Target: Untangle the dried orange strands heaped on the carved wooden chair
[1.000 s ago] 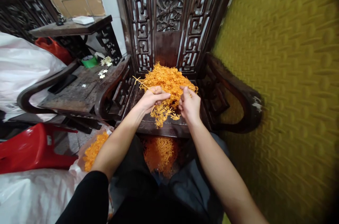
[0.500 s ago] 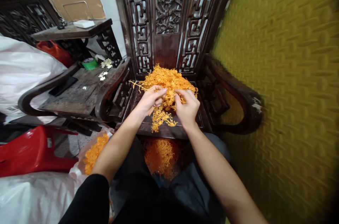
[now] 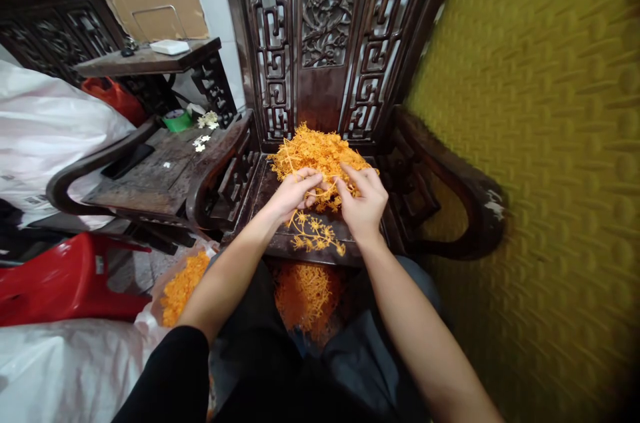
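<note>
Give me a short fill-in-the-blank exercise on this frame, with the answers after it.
1. The heap of orange sprigs lies on the seat of a carved dark ____.
2. One sprig hangs below both hands, the left hand and the right hand, which pinch its ____ end.
3. The stool at the left is ____ in colour.

Answers: chair; upper; red

A red plastic stool lies left of a dark carved side table bearing small white flowers and a green tape roll, with white sacks behind.
</note>
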Tool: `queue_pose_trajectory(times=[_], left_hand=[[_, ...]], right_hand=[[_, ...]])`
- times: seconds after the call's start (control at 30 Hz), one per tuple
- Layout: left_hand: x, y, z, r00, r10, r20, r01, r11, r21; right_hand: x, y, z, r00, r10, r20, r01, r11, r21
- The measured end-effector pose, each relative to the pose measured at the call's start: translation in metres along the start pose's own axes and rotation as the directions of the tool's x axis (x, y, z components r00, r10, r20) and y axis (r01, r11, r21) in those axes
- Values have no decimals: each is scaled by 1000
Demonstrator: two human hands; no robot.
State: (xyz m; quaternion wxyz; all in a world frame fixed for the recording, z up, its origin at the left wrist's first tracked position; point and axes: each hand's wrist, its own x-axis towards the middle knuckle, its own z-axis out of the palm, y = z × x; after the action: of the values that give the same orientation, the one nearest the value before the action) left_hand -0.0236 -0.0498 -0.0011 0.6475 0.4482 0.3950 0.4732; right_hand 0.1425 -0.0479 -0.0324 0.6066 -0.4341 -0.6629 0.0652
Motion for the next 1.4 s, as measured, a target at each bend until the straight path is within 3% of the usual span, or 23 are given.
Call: queue_pose_trajectory(times=[0.17,0.3,0.43,0.5,0.6,0.7,0.83,0.93,1.0,1.07,1.2,1.27,1.33,1.4], left_hand=[[2,-6,1,997,67,-28,-66,997,32],[2,-11,-2,984,156,-91,-134,969,208],[1,-12,-1,976,196,-95,-147,915,377],[0,-13,1,959,269,-90,-195,855,481],[-2,-13,1,904,426,-28,-304,689,658],[-5,-10,-1,877,478,47,-354,578,736],[-5,-7,-3,913,401,78,-324,595,736],[-2,-11,1,946,305,112,-298,675,675],[0,-14,4,958,266,110,-272,714,645],[4,-15,5,953,292,81,-270,694,667],[19,-14,-13,894,446,-37,-275,613,741],[26,-10,-31,864,464,-193,-207,679,704],[30,-5,-48,857,385,-343,-153,825,543],[30,1,-56,901,262,-345,-169,946,276]], right_hand=[[-3,9,2,981,-26,194,30,999,-16],[1,9,-3,922,11,388,-32,998,47],[6,2,-8,919,51,390,-125,978,166],[6,1,-8,911,74,406,-157,972,174],[1,3,-3,878,143,457,-248,952,178],[-2,4,0,844,243,479,-381,899,215],[-3,0,0,840,351,414,-463,861,209],[-2,-1,1,864,332,378,-440,863,248],[-2,-1,3,902,280,329,-378,880,288],[-3,-3,5,951,223,212,-281,911,303],[-6,-17,3,998,60,3,-58,947,316],[-3,-22,-5,983,69,-172,-3,934,357],[3,-20,-13,931,166,-324,-8,899,439],[7,-10,-17,923,296,-246,-119,827,550]])
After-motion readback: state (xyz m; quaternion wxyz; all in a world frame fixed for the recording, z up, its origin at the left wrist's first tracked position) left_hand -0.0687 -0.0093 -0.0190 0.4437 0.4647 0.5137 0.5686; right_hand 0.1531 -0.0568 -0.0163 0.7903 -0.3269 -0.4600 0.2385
